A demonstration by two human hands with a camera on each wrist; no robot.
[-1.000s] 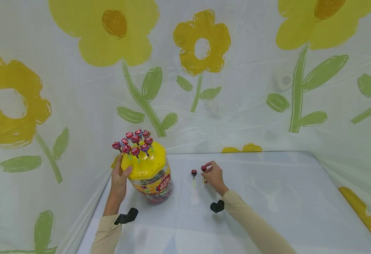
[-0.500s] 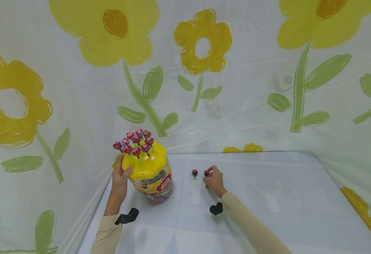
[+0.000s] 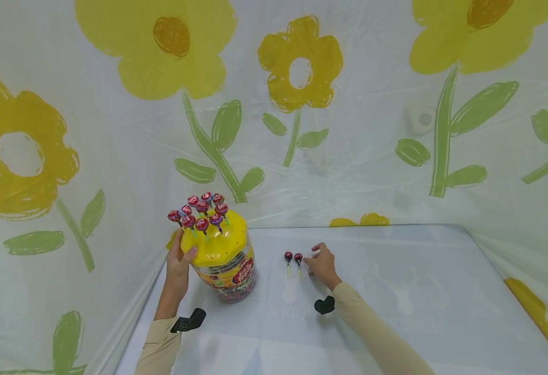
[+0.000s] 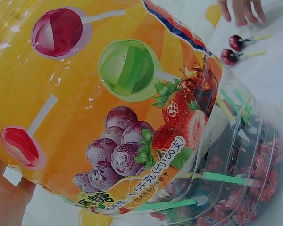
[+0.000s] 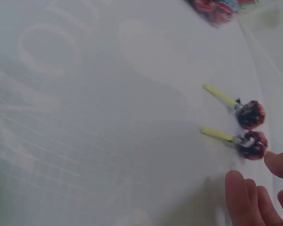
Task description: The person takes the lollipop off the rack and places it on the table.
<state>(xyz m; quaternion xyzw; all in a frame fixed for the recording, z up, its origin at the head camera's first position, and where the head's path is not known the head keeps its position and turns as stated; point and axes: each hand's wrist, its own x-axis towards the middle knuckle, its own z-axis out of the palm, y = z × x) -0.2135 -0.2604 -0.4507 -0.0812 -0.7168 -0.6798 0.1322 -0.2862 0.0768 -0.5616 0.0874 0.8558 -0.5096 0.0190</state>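
My left hand holds the lollipop jar at the left edge of its yellow lid, thumb over the top and the other fingers mostly hidden behind. Several wrapped lollipops stand stick-down in the lid. The left wrist view shows the clear jar wall, with more lollipops inside. Right of the jar, two dark red lollipops lie side by side, one on the left and one on the right, sticks toward me. My right hand is just beside the right one, fingers spread and holding nothing.
The jar stands on a white-covered table with faint printing. Behind and at the sides hangs a white curtain with yellow flowers. A black wrist device is strapped at each sleeve cuff.
My right hand has laid the second lollipop down beside the first, let go of it and drawn slightly right, its fingers opening. My left hand and the jar stay put.
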